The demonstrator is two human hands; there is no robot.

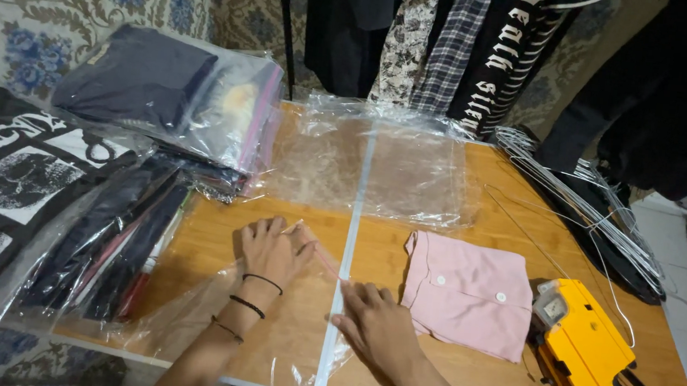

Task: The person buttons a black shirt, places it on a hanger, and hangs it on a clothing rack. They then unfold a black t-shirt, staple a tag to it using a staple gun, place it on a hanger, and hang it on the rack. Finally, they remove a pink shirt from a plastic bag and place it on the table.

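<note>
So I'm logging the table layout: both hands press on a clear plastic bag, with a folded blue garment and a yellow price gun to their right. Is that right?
Not quite: the folded garment is pink, not blue, as the head view shows. Both the left hand and right hand do press on the clear plastic bag, with the yellow price gun to their right.

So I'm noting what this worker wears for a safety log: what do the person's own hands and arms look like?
Both forearms are bare, with no sleeves or gloves in view. The left hand has thin black bands around its wrist and lower forearm, three by the look of it. The right hand shows no rings, watch or bands in this view.
</note>
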